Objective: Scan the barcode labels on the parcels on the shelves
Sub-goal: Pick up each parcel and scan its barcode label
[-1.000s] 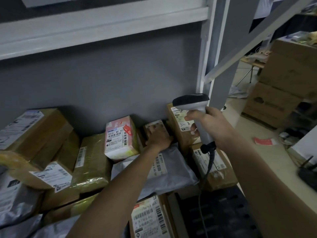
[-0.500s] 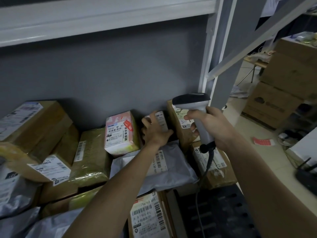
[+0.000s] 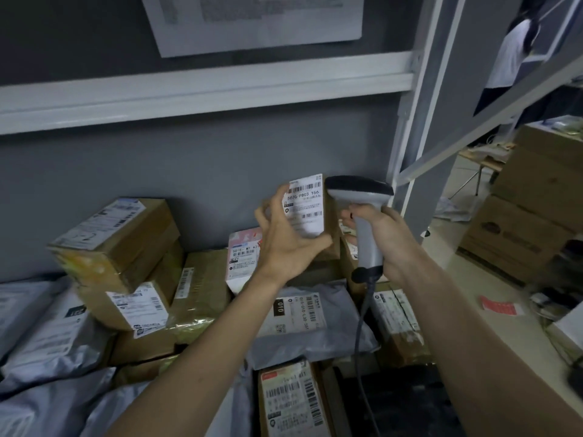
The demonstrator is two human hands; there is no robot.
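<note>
— Where is the left hand point(image 3: 285, 244)?

— Raised above the shelf's heap of parcels, forearm running up from the lower left. Its grip pinches a small cardboard box point(image 3: 310, 212), thumb under the lower corner and fingers point(image 3: 271, 209) curled round the left edge. The box is held upright, clear of the pile, with its white barcode label point(image 3: 305, 205) turned toward the camera.

— And the right hand point(image 3: 383, 238)?

— Its grip is wrapped round the grey handle of a handheld barcode scanner point(image 3: 362, 212), index finger lying across the front of the handle. The scanner's dark head sits just beside the box's upper right corner, at about the label's height. Its cable point(image 3: 359, 329) hangs down from the base of the handle past the wrist.

— What lies underneath?

— A pink-and-white labelled box point(image 3: 243, 260) behind the left wrist, a grey poly mailer point(image 3: 315, 329) with a barcode label below the hands, and a brown carton point(image 3: 120, 234) stacked on another at the left. More grey mailers fill the lower left. A labelled box point(image 3: 290, 402) lies at the bottom centre.

— Behind all that?

— A grey wall point(image 3: 189, 168) with a white shelf rail point(image 3: 205, 89) across it, and a printed sheet point(image 3: 258, 20) pinned above.
</note>
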